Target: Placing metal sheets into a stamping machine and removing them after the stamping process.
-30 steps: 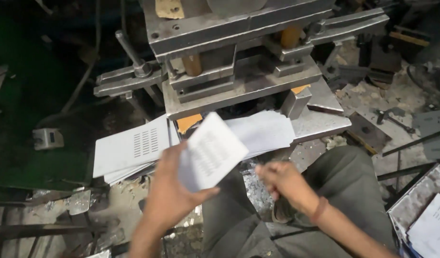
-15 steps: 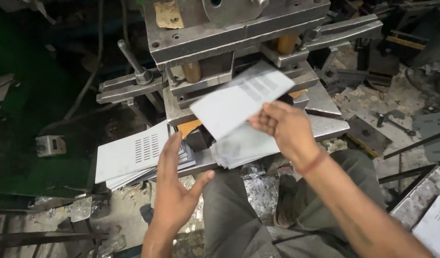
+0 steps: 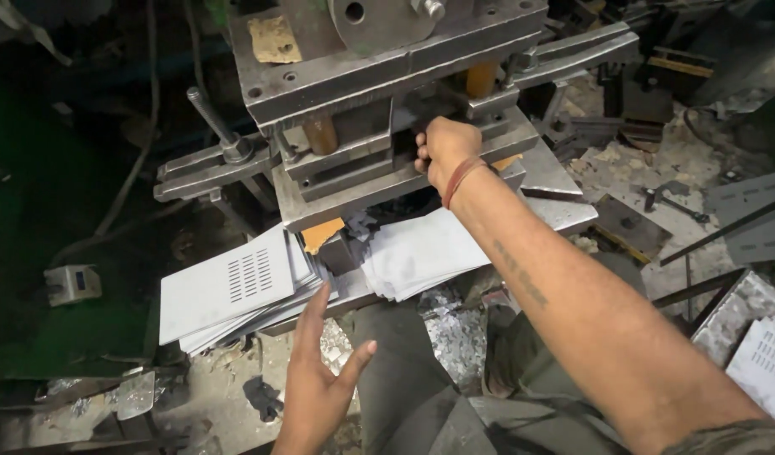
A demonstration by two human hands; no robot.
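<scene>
Steel press (image 3: 379, 160) (greasy); right hand (image 3: 446, 152) inside.

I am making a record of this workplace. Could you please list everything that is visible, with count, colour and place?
grey steel press machine: one, grey, top centre
stack of punched white metal sheets: one, white, left of centre, on the press bed
stack of plain white sheets: one, white, centre, under the right forearm
small grey box: one, grey, far left
silvery metal scraps: many, on the floor below the press
left hand: open, empty, below the punched stack
right hand: reaching into the press gap; grip hidden
</scene>
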